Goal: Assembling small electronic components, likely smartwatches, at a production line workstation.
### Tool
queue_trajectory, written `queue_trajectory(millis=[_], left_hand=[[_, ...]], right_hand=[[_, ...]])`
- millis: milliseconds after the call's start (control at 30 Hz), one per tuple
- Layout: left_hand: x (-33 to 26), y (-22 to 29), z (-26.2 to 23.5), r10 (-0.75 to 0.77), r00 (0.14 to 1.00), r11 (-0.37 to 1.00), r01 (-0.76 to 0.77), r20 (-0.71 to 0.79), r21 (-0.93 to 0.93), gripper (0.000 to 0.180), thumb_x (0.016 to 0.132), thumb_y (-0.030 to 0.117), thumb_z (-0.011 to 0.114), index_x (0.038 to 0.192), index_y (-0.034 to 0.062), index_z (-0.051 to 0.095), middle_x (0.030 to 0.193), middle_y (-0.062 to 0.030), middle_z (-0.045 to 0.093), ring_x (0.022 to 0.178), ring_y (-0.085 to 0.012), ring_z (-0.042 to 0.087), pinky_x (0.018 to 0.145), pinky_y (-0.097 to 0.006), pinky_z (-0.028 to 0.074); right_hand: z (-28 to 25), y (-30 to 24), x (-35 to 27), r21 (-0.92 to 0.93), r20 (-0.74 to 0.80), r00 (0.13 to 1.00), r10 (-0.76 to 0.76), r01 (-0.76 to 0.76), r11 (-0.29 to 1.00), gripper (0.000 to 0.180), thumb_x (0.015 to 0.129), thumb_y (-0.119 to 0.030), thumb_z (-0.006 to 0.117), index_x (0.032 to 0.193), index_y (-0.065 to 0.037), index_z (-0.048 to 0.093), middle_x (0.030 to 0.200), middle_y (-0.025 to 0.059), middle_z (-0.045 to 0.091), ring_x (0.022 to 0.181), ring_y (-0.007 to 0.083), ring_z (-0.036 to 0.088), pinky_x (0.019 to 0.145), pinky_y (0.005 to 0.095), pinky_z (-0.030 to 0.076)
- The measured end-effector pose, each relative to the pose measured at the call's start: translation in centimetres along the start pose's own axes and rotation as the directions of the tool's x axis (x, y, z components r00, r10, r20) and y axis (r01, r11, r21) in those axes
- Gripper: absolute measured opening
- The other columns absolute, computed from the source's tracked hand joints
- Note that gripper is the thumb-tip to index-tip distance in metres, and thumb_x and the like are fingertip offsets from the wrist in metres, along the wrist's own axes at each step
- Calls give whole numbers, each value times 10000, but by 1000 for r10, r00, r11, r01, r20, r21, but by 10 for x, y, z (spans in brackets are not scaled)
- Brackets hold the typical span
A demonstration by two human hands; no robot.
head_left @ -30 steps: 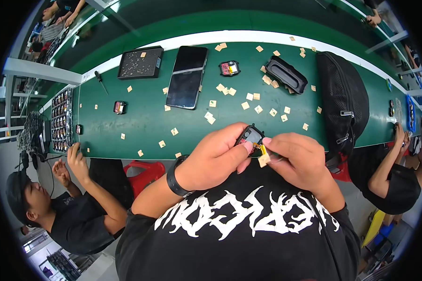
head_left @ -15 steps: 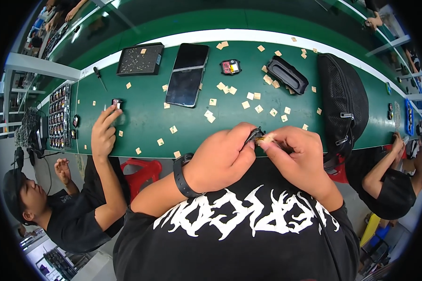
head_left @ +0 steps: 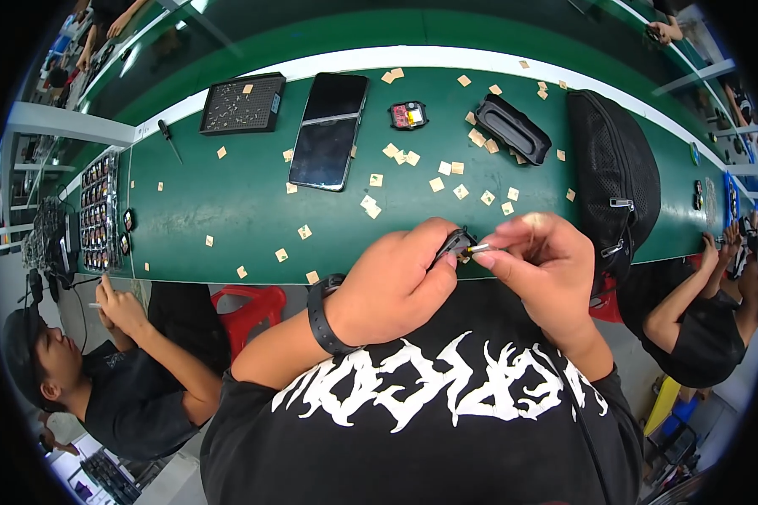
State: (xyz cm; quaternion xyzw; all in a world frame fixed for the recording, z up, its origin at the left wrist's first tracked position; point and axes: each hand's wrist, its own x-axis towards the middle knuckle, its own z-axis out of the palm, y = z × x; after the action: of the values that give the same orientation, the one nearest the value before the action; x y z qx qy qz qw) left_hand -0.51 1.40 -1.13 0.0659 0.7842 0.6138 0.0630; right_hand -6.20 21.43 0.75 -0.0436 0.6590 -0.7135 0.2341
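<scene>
My left hand (head_left: 400, 273) is closed around a small black watch case (head_left: 455, 244) just off the table's near edge. The case's open side is turned toward my right hand (head_left: 543, 265). Thumb and forefinger of the right hand pinch at a small silver-and-yellow part (head_left: 478, 248), likely a battery, at the case's side. A pale patch shows on another raised fingertip of that hand; it is too blurred to name. Fingers hide most of the inside of the case. Farther off, another open watch case (head_left: 408, 115) lies on the table with its red and yellow inner parts showing.
Small tan square pieces (head_left: 453, 167) lie scattered on the green table (head_left: 227, 194). A smartphone (head_left: 328, 135), a black tray (head_left: 242, 105), a screwdriver (head_left: 170, 140), a black oblong holder (head_left: 514, 130) and a black zipped bag (head_left: 615, 168) surround them. Co-workers sit left and right.
My right fingers have spread and lifted somewhat, exposing the silver part at the case. My left hand stays nearly still. The left co-worker's raised hand has drawn back from the table.
</scene>
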Motion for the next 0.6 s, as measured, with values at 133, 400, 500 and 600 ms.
queue_trajectory(millis=[133, 400, 500, 600], left_hand=[[1, 0, 2, -16, 1000, 1000, 16, 16, 1, 128, 947, 51, 537, 1055, -18, 543, 731, -156, 600, 637, -344, 583, 593, -432, 446], [-1, -7, -1, 34, 994, 999, -33, 106, -14, 258, 943, 28, 534, 1194, -29, 529, 903, -151, 646, 766, -292, 631, 714, -368, 496], [-3, -10, 0, 35, 988, 998, -26, 153, -61, 321, 947, 31, 536, 1260, -31, 503, 974, -150, 647, 811, -282, 640, 744, -365, 499], [-2, -12, -3, 47, 989, 993, -31, 142, -113, 356, 959, 44, 523, 1303, -36, 485, 997, -114, 641, 822, -214, 632, 747, -351, 498]], right_hand=[[-3, 12, 3, -393, 90, 930, -356, 362, 845, 151, 776, 47, 832, 881, -16, 744, 795, 41, 707, 630, 34, 565, 534, 226, 440], [-10, 21, 14, -421, 286, 785, -550, 618, 663, 300, 681, 123, 784, 941, -25, 781, 803, 62, 671, 657, 134, 616, 562, 250, 480], [-9, 28, 15, -407, 248, 804, -540, 592, 695, 322, 679, 110, 789, 963, -41, 790, 848, 58, 633, 697, 146, 617, 571, 262, 485], [-6, 28, 11, -469, 318, 759, -568, 646, 602, 395, 677, 103, 782, 1039, -53, 787, 875, 54, 598, 707, 169, 609, 578, 273, 484]])
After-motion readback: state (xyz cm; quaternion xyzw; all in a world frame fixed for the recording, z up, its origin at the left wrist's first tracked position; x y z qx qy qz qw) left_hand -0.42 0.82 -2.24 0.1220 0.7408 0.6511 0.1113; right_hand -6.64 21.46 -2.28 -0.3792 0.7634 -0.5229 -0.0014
